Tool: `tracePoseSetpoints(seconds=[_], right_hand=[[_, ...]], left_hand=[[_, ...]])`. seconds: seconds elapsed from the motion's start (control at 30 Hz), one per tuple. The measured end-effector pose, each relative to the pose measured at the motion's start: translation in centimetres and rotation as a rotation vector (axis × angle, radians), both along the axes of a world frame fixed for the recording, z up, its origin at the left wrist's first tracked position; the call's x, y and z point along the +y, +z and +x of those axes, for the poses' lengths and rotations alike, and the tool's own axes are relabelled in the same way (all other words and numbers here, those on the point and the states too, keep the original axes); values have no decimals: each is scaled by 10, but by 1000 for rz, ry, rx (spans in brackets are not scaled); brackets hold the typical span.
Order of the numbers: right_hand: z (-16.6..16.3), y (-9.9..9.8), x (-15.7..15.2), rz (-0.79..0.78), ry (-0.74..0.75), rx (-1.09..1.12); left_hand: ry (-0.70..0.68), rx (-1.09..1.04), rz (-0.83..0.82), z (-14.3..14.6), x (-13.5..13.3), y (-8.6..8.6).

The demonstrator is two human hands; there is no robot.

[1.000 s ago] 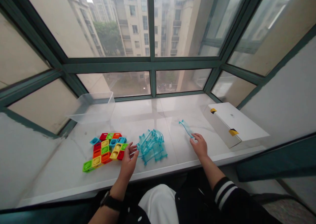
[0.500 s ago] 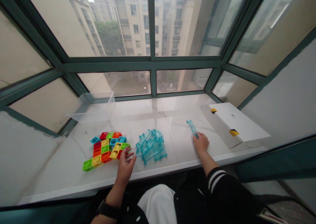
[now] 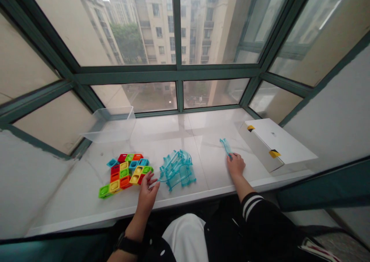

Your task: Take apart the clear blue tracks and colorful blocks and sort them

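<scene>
A blue strip (image 3: 226, 146) is gripped by the right hand (image 3: 236, 165), the left hand (image 3: 148, 191) being held loosely open beside blocks (image 3: 124, 173) at left.

Glossy translucent plastic pieces (image 3: 185, 172), shiny plastic blocks (image 3: 124, 173), smooth polished sill (image 3: 208, 123).

The blocks (image 3: 124, 172) at left mix red, orange, yellow, lime green and blue in a patchwork of solid colours. The heap of plastic pieces (image 3: 177, 169) is see-through turquoise, and the strip (image 3: 226, 146) to its right matches it. The windowsill (image 3: 208, 123) is white with faint grey veins. The box (image 3: 285, 140) at right is white, with 2 yellow-and-black tabs (image 3: 274, 153). The tub (image 3: 115, 126) at far left is colourless. The window frame (image 3: 127, 76) is dark green; the black sleeve (image 3: 274, 219) at near right carries 2 white stripes (image 3: 251, 206).
</scene>
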State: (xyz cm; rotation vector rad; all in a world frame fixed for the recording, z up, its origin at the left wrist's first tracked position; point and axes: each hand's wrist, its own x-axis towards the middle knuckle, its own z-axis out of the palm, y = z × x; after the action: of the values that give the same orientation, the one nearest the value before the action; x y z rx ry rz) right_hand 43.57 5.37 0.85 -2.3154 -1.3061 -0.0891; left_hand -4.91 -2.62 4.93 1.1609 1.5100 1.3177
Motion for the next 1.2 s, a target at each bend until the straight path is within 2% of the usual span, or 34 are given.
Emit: tracePoseSetpoints(seconds=[0.27,0.47,0.57,0.7,0.83,0.97,1.1,1.2], right_hand=[[0,-1,-2,51,15,26],[3,-8,-16,296,109,97],[-6,-9,-31,354,152,218],[-40,-3,-50,311,283,402],[-94,14,-56,207,629,519],[-143,37,-53,135,921,508],[-171,52,-47,167,1007,446],[-177,49,-46,210,983,427]], left_hand=[[13,10,-16,-2,-3,0],[-31,123,-30,1,-6,1],[-72,218,-16,4,-5,2],[-116,419,54,11,-3,7],[-176,553,112,21,-4,12],[-232,614,111,27,-9,13],[-207,608,101,26,-7,16],[-182,609,122,25,6,20]])
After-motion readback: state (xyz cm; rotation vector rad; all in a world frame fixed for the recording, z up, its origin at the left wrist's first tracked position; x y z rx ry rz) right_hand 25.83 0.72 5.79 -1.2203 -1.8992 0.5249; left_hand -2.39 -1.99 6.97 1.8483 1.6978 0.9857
